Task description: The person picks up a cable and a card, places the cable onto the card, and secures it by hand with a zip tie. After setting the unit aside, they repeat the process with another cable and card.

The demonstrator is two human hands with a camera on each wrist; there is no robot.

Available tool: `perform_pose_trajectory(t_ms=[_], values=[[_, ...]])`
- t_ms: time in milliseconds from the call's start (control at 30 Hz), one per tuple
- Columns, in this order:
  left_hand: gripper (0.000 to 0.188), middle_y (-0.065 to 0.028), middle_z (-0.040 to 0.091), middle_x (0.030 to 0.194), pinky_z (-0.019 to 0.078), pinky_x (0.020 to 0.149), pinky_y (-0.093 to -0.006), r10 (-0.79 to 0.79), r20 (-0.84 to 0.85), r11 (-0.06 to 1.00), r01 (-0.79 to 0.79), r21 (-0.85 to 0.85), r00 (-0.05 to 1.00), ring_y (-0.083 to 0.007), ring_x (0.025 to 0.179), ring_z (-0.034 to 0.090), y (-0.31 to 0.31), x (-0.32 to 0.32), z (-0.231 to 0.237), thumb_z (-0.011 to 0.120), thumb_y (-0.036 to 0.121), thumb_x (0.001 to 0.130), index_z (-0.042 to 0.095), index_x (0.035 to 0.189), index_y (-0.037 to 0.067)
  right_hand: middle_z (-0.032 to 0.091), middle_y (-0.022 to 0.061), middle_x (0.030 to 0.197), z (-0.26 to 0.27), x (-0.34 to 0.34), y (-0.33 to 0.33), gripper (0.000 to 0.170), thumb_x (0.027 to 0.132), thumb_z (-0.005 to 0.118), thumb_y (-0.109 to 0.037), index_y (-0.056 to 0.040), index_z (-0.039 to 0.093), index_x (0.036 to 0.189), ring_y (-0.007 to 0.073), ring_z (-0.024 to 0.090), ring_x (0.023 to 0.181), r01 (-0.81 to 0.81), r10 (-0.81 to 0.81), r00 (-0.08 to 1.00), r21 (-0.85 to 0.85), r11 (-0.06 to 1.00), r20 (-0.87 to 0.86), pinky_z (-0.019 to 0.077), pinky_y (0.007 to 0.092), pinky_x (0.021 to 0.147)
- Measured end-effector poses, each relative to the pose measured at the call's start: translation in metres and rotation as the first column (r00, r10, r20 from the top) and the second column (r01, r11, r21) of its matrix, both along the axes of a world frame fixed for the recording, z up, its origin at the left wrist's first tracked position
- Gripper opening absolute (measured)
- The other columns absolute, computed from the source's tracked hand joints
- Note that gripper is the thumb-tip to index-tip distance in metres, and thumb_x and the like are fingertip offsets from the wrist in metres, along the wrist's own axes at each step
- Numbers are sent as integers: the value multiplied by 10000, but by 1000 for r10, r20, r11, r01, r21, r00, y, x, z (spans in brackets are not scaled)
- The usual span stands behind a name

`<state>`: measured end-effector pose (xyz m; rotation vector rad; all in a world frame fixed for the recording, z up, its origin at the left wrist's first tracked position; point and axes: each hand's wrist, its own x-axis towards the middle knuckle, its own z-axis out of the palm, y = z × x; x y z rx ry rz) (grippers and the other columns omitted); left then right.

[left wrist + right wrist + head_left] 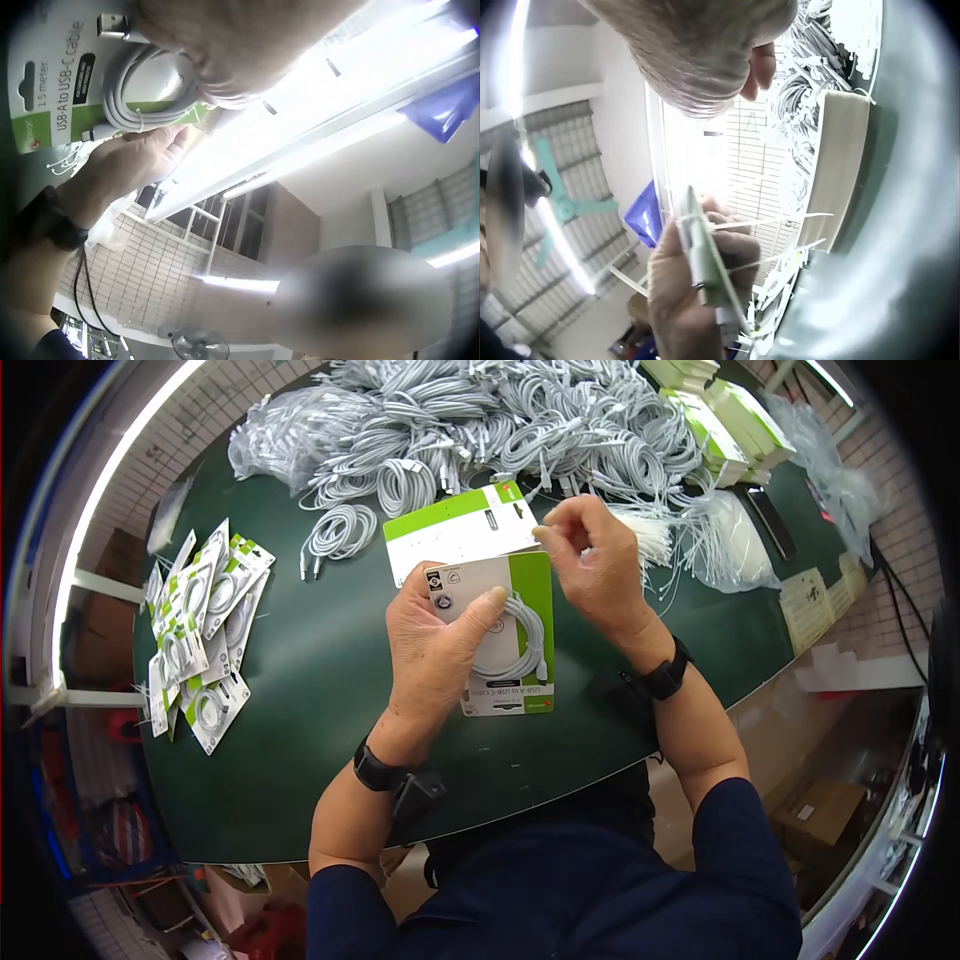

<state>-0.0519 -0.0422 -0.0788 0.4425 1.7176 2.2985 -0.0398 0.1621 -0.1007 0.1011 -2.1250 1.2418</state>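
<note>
My left hand [430,645] grips a green-and-white retail card [530,700], thumb across its front. A white USB-A to USB-C cable [535,630] lies coiled on the card; a thin tie [140,120] loops round the coil in the left wrist view. Two white tie ends [810,216] stick out behind the card in the right wrist view. Beyond the card's upper right edge is my right hand [600,565], fingers bent; I cannot tell whether they pinch anything. Just behind, a stack of similar cards [455,535] lies on the green table [330,760].
Finished-looking carded cables [210,710] are heaped at the left. Loose white cables [450,420] pile across the back, with one coiled bundle [340,532] in front. White ties [735,540], a phone [770,523] and green-white boxes [735,435] sit at the right.
</note>
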Motion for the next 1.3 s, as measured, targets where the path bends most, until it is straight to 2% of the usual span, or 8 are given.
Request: perform_pose_trajectory(t_ms=[200,333,467,567,733,867,1133,1300], values=[[212,-116,733,1122,604,857,-304,46,106,980,-66,187,993,-151,939,721,-4,-21,-10,640,73,1036,592,1222,-15,692,65,977,15,14,-8,373,1049,636,-249,24,569,1294,89,607,812,-336,521,803,-503,796,289,513,262,693],[291,-149,696,1223,578,931,-320,46,130,979,-70,191,990,-169,1048,698,-8,-25,-13,615,63,1043,559,1315,-25,685,93,922,6,20,-35,320,1034,655,-251,42,613,1153,120,599,834,-372,443,841,-263,890,310,503,299,702],[549,-159,595,1297,525,1007,-363,215,-135,976,-210,54,967,-246,1210,596,0,-15,-2,749,42,924,507,1414,-14,673,70,917,7,15,-30,300,1062,617,-254,33,607,1148,86,568,827,-275,412,880,-453,848,238,502,292,718],[602,-155,599,1263,495,993,-410,33,-850,764,-561,-318,526,-307,1137,601,-10,-10,19,815,25,803,574,1354,16,652,44,921,10,14,-24,303,1079,591,-266,29,607,1146,75,548,834,-237,391,900,-533,812,195,495,281,727],[369,-42,687,1003,489,864,-385,-271,-867,752,-471,-461,418,-300,1013,583,-6,2,32,893,100,666,757,1008,67,659,34,989,9,17,-19,309,1095,563,-286,2,619,1194,67,555,907,-262,403,891,-488,833,209,488,265,777],[232,-44,697,907,496,801,-405,-313,-860,730,-477,-489,402,-275,861,610,-4,0,30,847,46,677,744,882,76,613,268,896,9,16,-24,299,1020,616,-273,23,592,1060,400,632,812,-143,165,950,-101,985,265,481,480,725],[142,-175,690,1174,635,874,-425,-368,-778,733,-356,-580,510,-371,981,693,-11,-7,7,781,35,924,779,1066,24,630,293,888,-11,8,-39,297,1026,622,-220,61,538,1075,451,606,817,-162,166,986,-376,912,-22,482,471,736],[283,-231,668,1212,575,868,-383,-348,-803,751,-369,-548,483,-309,1024,696,-10,-20,-16,840,46,847,748,1106,-22,634,304,902,-28,-6,-41,316,995,647,-219,66,549,1089,489,616,866,-104,98,995,-348,932,-34,485,487,748]])
